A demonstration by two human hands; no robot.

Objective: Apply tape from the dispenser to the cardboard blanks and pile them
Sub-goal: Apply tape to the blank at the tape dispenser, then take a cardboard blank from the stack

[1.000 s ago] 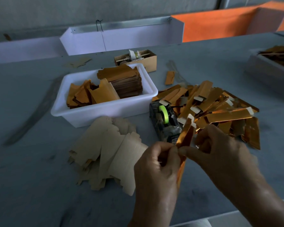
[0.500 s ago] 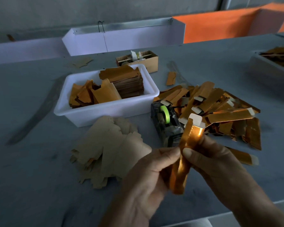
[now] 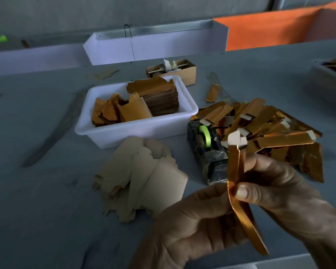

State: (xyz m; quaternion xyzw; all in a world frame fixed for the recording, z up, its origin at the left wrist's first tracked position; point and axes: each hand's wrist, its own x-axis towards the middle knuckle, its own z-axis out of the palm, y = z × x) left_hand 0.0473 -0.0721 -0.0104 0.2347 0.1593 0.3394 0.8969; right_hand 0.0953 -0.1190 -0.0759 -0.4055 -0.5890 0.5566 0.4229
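A folded gold cardboard blank (image 3: 233, 167) stands nearly upright in front of me, held by both hands. My left hand (image 3: 190, 228) grips its lower part from the left. My right hand (image 3: 275, 183) pinches it from the right, thumb pressed on the fold. Just behind it stands the dark tape dispenser (image 3: 206, 150) with a green tape roll. A pile of folded gold blanks (image 3: 270, 123) lies to the right of the dispenser. Flat beige blanks (image 3: 144, 177) are spread to the dispenser's left.
A white tub (image 3: 136, 129) with more gold blanks sits behind the beige ones. Farther back are a small cardboard box (image 3: 182, 71) and a white trough (image 3: 155, 45). A grey bin (image 3: 330, 78) stands at the right edge. The table's near edge runs below my hands.
Both hands have brought the gold blank closer to me and turned it more upright and edge-on. The grip on it has stayed with both hands.
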